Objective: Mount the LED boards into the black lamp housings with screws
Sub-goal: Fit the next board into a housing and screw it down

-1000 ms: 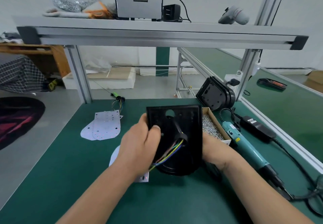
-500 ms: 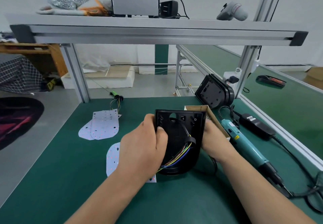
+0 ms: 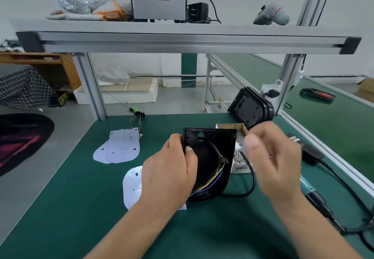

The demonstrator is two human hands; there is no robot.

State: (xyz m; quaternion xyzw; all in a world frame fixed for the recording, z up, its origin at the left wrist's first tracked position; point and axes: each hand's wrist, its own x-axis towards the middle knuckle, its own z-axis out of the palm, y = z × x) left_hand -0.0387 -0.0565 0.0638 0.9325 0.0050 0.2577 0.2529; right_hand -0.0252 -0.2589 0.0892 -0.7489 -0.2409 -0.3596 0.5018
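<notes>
A black lamp housing [image 3: 208, 157] stands tilted on the green mat, its open inside facing me. Coloured wires [image 3: 215, 176] run out of it. My left hand [image 3: 170, 175] grips the housing's left edge, thumb inside the rim. Off to the right of the housing, my right hand [image 3: 273, 161] is raised and blurred by motion, above the screw box [image 3: 239, 151]; its fingers look curled and I cannot tell whether they hold anything. A white LED board [image 3: 132, 186] lies flat under my left wrist.
More LED boards [image 3: 119, 147] with a wire bundle lie at the back left. Finished black housings [image 3: 251, 107] lean against the right post. A teal electric screwdriver [image 3: 311, 192] and its black adapter [image 3: 309, 153] with cables lie at the right.
My right hand has let go of the housing's right side and lifted away to the right. The left hand keeps its grip on the housing, which stands slightly more upright.
</notes>
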